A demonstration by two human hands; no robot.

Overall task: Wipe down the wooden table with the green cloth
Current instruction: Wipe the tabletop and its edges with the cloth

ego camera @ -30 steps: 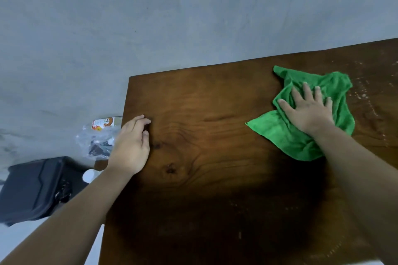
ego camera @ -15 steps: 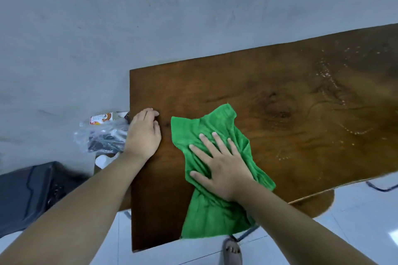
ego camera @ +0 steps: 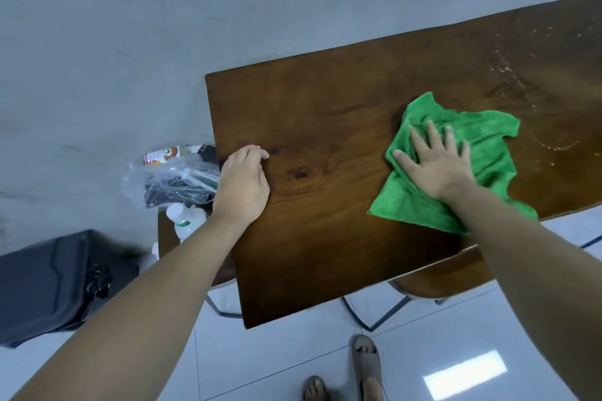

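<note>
The dark wooden table [ego camera: 325, 101] fills the middle and right of the head view, pushed against a grey wall. A crumpled green cloth [ego camera: 482, 140] lies on it near the front edge, right of centre. My right hand [ego camera: 436, 163] presses flat on the cloth with fingers spread. My left hand [ego camera: 242, 181] rests on the table's left edge, fingers slightly curled, holding nothing. Pale dried streaks [ego camera: 508, 75] mark the wood at the far right.
Left of the table, a lower surface holds a clear plastic bag of items [ego camera: 169, 179] and a white bottle [ego camera: 184, 221]. A dark case [ego camera: 49, 283] sits on the floor at the left. A stool [ego camera: 433, 283] stands under the front edge, my sandalled feet [ego camera: 366, 361] below.
My right hand has swept the green cloth from the table's left part, beside my left hand, to right of centre. The left hand stays at the left edge. The view has shifted.
</note>
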